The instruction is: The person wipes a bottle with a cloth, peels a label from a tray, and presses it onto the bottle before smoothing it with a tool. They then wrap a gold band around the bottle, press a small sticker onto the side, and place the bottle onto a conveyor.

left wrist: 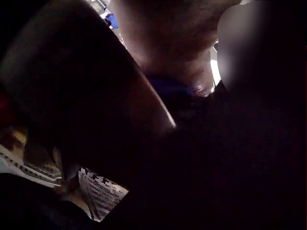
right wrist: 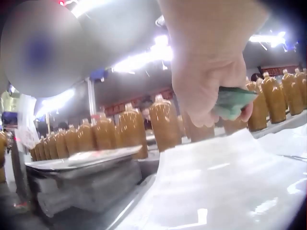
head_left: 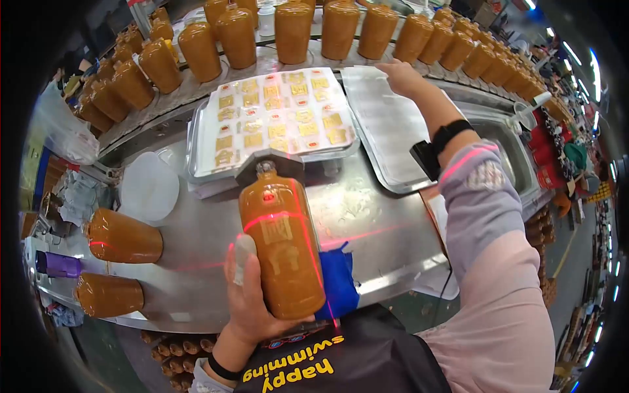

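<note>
Counter (head_left: pixel 367 219), near edge: left hand (head_left: pixel 249 298) clamped round brown bottle (head_left: pixel 285 255), neck at grey holder (head_left: pixel 247 173); blue cloth (head_left: pixel 341 278) just right. Left edge: two bottles (head_left: pixel 128 243). Beyond holder, label-covered tray (head_left: pixel 331 154); rightward, white-lined tray (head_left: pixel 398 190), right hand (head_left: pixel 403 78) pinching green piece (right wrist: pixel 235 99) near its far end. Bottle rows (head_left: pixel 293 33) behind.

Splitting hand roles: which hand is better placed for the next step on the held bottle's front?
Probably right: the right hand, by the white sheet, holds a green piece; the left hand supports the bottle.
</note>
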Available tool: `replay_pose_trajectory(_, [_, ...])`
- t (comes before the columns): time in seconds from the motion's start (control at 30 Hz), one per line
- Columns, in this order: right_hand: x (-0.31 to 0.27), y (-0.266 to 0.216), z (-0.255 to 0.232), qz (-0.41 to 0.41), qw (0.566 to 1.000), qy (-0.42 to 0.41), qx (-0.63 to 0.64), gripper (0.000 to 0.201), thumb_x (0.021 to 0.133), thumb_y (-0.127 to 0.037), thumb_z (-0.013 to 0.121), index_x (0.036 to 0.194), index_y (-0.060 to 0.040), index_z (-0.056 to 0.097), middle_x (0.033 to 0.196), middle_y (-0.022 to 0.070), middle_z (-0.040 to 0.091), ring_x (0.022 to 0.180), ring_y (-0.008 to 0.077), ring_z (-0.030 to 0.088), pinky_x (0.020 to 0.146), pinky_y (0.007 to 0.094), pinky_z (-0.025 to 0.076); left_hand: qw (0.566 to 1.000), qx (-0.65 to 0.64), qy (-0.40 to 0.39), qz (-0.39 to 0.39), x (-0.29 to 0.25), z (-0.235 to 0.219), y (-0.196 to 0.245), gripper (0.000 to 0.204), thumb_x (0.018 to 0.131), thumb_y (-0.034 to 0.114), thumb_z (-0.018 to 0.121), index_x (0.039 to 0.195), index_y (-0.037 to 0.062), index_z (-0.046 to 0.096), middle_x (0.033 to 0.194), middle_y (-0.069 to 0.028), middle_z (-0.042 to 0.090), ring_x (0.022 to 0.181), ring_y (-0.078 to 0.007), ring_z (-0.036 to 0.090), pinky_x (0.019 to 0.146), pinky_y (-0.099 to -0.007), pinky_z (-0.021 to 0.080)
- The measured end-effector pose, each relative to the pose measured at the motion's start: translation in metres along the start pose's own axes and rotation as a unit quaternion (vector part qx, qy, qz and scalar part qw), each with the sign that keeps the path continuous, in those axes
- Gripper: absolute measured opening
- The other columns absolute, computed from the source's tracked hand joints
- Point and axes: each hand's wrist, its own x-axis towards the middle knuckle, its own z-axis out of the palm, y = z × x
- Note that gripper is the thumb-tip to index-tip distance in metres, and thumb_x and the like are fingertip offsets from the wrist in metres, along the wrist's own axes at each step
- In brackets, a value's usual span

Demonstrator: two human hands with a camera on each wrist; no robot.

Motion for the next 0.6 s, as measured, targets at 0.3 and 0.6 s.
replay_pose_trajectory(0.3, [0.043, -0.011, 0.028, -0.038, 0.993, 0.08, -0.084, 0.026, 0.084, -0.009, 0.054, 0.103, -0.0158, 0.07, 0.122, 0.0053, 0.057, 0.118, 0.0304, 0.053, 0.089, 0.0476, 0.052, 0.996, -0.092, 0.001, -0.007, -0.008, 0.006, -0.009, 0.124, 0.062, 0.063, 0.082, 0.15, 0.0021, 0.018, 0.148, -0.0294, 0.032, 0.135, -0.0503, 0.033, 0.111, -0.0637, 0.02])
replay_pose_trajectory(0.6, [-0.07, -0.004, -0.059, -0.193, 0.977, -0.088, -0.02, 0.006, 0.079, -0.007, 0.068, 0.079, -0.0026, 0.064, 0.097, 0.0106, 0.063, 0.096, 0.0313, 0.06, 0.085, 0.0366, 0.05, 0.999, -0.048, -0.014, -0.015, -0.004, -0.001, -0.008, 0.129, 0.065, 0.06, 0.082, 0.147, -0.0112, 0.012, 0.144, -0.0293, 0.039, 0.134, -0.0395, 0.041, 0.113, -0.0453, 0.029])
